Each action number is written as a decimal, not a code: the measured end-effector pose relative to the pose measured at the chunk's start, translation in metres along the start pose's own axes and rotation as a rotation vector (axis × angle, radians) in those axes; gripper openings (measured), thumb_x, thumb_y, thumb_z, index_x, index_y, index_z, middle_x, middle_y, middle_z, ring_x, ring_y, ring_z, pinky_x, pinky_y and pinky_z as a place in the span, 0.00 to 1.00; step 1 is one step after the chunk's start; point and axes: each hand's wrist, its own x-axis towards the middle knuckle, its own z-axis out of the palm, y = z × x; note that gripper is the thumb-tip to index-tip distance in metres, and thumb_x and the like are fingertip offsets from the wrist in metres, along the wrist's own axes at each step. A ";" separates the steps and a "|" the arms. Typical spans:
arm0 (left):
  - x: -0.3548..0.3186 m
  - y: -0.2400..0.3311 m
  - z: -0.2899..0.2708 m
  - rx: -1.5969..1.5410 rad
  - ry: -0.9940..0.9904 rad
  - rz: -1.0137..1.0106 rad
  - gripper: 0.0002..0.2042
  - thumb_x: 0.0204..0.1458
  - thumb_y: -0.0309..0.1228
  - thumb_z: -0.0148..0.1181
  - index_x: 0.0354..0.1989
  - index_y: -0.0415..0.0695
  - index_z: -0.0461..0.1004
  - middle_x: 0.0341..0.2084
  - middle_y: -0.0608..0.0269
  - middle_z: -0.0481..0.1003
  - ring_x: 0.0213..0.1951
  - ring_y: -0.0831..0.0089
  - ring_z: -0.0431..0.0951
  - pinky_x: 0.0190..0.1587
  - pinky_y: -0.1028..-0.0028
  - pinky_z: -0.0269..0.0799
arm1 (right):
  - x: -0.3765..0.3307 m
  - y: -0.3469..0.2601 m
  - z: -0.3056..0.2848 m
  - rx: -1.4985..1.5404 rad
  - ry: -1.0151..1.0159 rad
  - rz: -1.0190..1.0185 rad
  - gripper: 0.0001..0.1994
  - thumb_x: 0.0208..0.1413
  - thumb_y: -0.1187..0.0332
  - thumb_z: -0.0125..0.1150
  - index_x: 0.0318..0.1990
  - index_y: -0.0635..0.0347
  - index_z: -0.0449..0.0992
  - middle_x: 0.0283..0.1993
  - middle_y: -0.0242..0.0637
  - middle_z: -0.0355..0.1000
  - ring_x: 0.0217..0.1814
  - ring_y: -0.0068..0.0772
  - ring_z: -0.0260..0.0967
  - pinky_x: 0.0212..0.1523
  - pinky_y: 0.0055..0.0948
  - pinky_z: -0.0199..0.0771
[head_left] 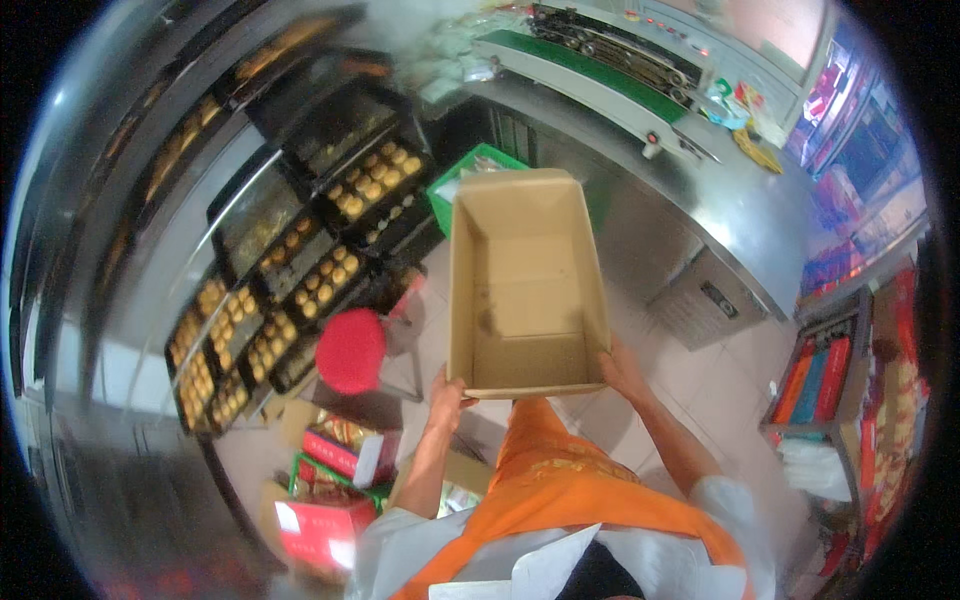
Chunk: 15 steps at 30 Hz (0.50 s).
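An open cardboard box (530, 357) is held out in front of my orange apron, tilted so its inside faces me. It has nothing in it but a few dark stains or shadows. My left hand (450, 388) grips the near left corner, fingers wrapped round the edge. At the near right corner, my right hand (620, 368) holds the side wall, its fingers partly hidden. Just beyond the box, a green crate (440, 202) shows from behind its far left side.
Black trays of round baked pieces (375, 180) stand at the left, with a red stool (351, 350) beside them. Red boxes (325, 530) sit low at left. A steel counter (740, 215) with a green-belt machine (590, 75) runs along the far right; a shelf (820, 425) stands at right.
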 end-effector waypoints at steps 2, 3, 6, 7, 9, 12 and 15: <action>0.065 0.038 0.000 -0.006 0.017 0.005 0.21 0.46 0.24 0.39 0.52 0.42 0.56 0.40 0.55 0.67 0.34 0.64 0.72 0.27 0.69 0.74 | 0.081 -0.015 0.007 -0.073 -0.065 0.129 0.22 0.48 0.64 0.42 0.52 0.60 0.57 0.42 0.58 0.65 0.45 0.58 0.62 0.46 0.46 0.61; 0.100 0.054 0.000 0.008 0.027 0.014 0.21 0.46 0.24 0.39 0.52 0.42 0.56 0.39 0.55 0.67 0.34 0.64 0.72 0.26 0.68 0.74 | 0.125 -0.008 0.017 -0.133 -0.103 0.173 0.22 0.48 0.64 0.42 0.52 0.60 0.58 0.41 0.58 0.65 0.44 0.58 0.63 0.44 0.46 0.62; 0.183 0.109 0.016 -0.005 -0.004 0.004 0.20 0.46 0.26 0.40 0.52 0.41 0.56 0.39 0.55 0.67 0.34 0.63 0.72 0.26 0.68 0.74 | 0.227 -0.014 0.019 -0.282 -0.090 0.212 0.20 0.46 0.64 0.44 0.48 0.60 0.60 0.35 0.57 0.67 0.38 0.57 0.65 0.37 0.47 0.65; 0.211 0.128 0.022 -0.009 -0.030 0.004 0.20 0.46 0.27 0.40 0.52 0.41 0.56 0.39 0.54 0.67 0.34 0.63 0.72 0.25 0.68 0.74 | 0.255 -0.017 0.019 -0.320 -0.053 0.208 0.19 0.46 0.64 0.45 0.47 0.60 0.60 0.33 0.57 0.68 0.35 0.57 0.66 0.35 0.48 0.66; 0.272 0.149 0.022 -0.011 -0.048 0.033 0.21 0.46 0.26 0.41 0.52 0.41 0.56 0.40 0.53 0.66 0.35 0.61 0.72 0.25 0.67 0.75 | 0.321 -0.018 0.029 -0.309 -0.078 0.197 0.18 0.46 0.67 0.46 0.47 0.59 0.61 0.36 0.55 0.67 0.40 0.55 0.64 0.37 0.44 0.65; 0.348 0.174 0.016 0.011 0.057 0.005 0.21 0.45 0.27 0.42 0.52 0.42 0.56 0.41 0.54 0.66 0.35 0.60 0.72 0.25 0.67 0.76 | 0.416 -0.018 0.059 -0.315 -0.135 0.198 0.18 0.45 0.70 0.47 0.47 0.59 0.61 0.35 0.54 0.68 0.39 0.54 0.64 0.35 0.42 0.65; 0.400 0.171 0.014 -0.005 0.115 -0.028 0.22 0.46 0.28 0.43 0.53 0.43 0.55 0.41 0.55 0.66 0.35 0.61 0.72 0.24 0.68 0.76 | 0.464 0.012 0.092 -0.246 -0.094 0.156 0.17 0.43 0.69 0.47 0.45 0.60 0.62 0.30 0.53 0.68 0.34 0.56 0.66 0.32 0.44 0.66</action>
